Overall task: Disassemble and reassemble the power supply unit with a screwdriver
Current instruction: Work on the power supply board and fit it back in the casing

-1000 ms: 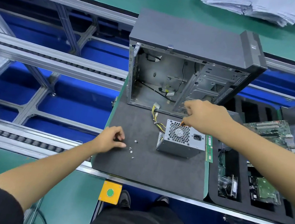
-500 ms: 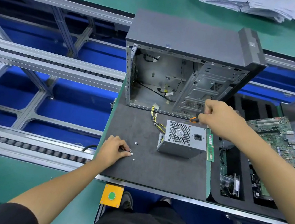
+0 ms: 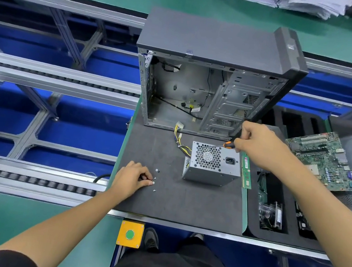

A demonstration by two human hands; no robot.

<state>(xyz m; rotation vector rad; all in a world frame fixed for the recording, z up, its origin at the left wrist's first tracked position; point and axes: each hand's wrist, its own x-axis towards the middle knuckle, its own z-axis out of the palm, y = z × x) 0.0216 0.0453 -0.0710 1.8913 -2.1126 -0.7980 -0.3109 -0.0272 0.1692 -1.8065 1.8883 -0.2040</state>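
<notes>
PSU (image 3: 213, 163) sat on the grey foam mat (image 3: 173, 201), fan grille facing up, just below the open PC case (image 3: 212, 80); its yellow/black cable bundle (image 3: 180, 139) ran off toward 11 o'clock to the case's lower edge. Screwdriver (image 3: 227, 144), orange/black handle, lay tilted w/ shaft reaching toward the PSU's top edge near the grille; tip contact too small to tell. Right hand (image 3: 258, 143) at approx 2 o'clock from the PSU, fingers curled tight round the handle. Left hand (image 3: 131, 179) at 8 o'clock, resting on the mat, fingers curled, thumb and forefinger pinching a small screw (image 3: 154, 178). Two more loose screws (image 3: 156, 170) just beside it. RAM stick (image 3: 246, 172) touching the PSU's 3 o'clock side. Motherboard (image 3: 322, 159) farther out at 3 o'clock, above the black foam tray (image 3: 249, 229).
</notes>
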